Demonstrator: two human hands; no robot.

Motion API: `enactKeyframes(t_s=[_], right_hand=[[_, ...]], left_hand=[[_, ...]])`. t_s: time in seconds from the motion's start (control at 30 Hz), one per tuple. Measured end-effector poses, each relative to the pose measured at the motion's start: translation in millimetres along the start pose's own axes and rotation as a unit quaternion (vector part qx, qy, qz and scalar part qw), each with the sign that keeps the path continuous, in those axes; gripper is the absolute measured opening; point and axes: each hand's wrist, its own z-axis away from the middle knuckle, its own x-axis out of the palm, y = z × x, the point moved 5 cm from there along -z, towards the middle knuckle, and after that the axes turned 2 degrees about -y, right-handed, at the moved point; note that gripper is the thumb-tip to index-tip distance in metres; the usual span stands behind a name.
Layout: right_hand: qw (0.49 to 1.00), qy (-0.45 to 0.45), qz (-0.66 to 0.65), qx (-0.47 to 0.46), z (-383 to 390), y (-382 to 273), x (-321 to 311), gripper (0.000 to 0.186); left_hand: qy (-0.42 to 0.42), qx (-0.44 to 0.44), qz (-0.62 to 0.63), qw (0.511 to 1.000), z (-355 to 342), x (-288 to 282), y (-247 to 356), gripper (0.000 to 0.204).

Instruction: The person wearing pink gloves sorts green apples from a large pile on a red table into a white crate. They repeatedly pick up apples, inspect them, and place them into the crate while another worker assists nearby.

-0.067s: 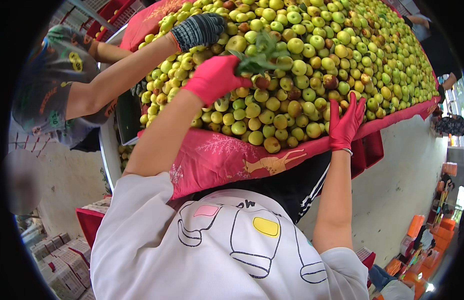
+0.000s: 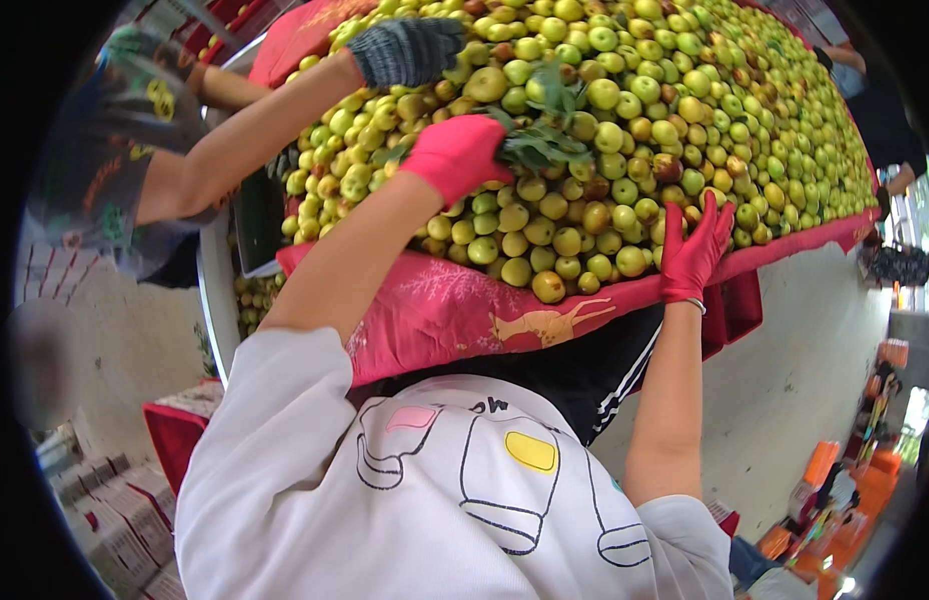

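Note:
A broad heap of small round yellow-green fruit (image 2: 544, 237), some with reddish-brown patches, fills the upper half of the view. My left hand (image 2: 457, 158), in a pink glove, is closed over the near left part of the heap. Green leaves (image 2: 549, 145) stick out from its fingers to the right and lie over the fruit; the stem is hidden in the hand. My right hand (image 2: 696, 250), gloved in red-pink, has its fingers spread and touches the heap's near edge, holding nothing.
Red patterned padded cloth (image 2: 434, 310) lines the heap's near edge. At the left, a co-worker's hand (image 2: 409, 52) in a grey striped glove lies on the fruit. A red crate (image 2: 741, 303) stands under the cloth's right side. Stacked boxes (image 2: 124, 510) stand at lower left.
My left hand has shifted a little to the right, and the leaves have come lower over the fruit. The co-worker's gloved hand has moved slightly right. My right hand stays in place.

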Motion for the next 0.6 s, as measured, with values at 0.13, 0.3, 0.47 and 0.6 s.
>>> enactKeyframes(t_s=[0.13,0.3,0.47,0.6], right_hand=[[0.999,-0.024,0.048,0.000,-2,0,8,0.063],[0.995,0.012,0.053,-0.081,1,39,0,0.054],[0.984,0.009,0.152,-0.087,-2,46,-34,0.049],[0.956,0.057,0.114,-0.266,1,-76,-25,0.048]], left_hand=[[-0.015,-0.041,-0.094,0.995,-7,23,5,0.014],[0.073,-0.033,0.083,0.993,39,-8,22,0.018],[0.129,-0.119,0.471,0.865,200,-40,-32,0.029],[0.094,-0.390,0.505,0.764,376,-69,-63,0.037]])
